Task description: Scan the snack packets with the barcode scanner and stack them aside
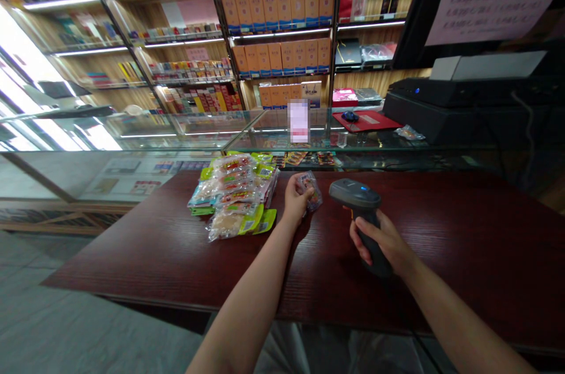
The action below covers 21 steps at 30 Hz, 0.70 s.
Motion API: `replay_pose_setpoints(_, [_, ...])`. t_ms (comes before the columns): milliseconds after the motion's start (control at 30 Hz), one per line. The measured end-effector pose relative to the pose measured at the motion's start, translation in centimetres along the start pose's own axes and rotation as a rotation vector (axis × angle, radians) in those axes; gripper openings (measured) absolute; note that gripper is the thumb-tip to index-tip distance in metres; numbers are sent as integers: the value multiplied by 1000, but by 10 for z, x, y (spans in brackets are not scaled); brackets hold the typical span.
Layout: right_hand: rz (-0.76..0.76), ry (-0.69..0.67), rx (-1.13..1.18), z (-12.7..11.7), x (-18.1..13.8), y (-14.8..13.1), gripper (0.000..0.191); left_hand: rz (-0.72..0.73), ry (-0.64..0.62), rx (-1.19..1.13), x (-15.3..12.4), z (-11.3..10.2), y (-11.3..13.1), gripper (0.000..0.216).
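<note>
In my left hand is a small clear snack packet, gripped by its left side just above the dark wooden table. My right hand is wrapped round the handle of a grey barcode scanner, whose head points left toward the packet. A blue light glows on top of the scanner, and its cable runs down to the table's near edge. To the left of my left hand lies a pile of clear and green snack packets, overlapping one another.
A glass display counter stands behind the table. On it are a red mouse pad with a computer mouse, another small packet and dark till equipment. Shelves with orange boxes rise at the back.
</note>
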State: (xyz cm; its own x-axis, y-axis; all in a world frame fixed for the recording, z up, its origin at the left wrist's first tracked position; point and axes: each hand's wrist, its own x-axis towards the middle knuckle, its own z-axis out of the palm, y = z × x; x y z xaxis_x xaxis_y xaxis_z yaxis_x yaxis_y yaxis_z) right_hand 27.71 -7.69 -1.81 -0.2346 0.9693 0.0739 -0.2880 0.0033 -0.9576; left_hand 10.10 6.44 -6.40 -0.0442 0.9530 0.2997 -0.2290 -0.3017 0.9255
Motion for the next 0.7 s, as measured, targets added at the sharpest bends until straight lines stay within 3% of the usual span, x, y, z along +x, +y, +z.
replay_pose_setpoints(100, [-9, 0, -3, -1, 0, -1, 34, 0, -3, -39, 0, 0, -2, 49])
replay_pose_setpoints(367, [29, 30, 12, 0, 2, 1, 32, 94, 35, 167, 5, -7, -7, 43])
replay_pose_setpoints(700, [57, 12, -2, 1, 1, 0, 33, 48, 9, 72, 0, 0, 2, 42])
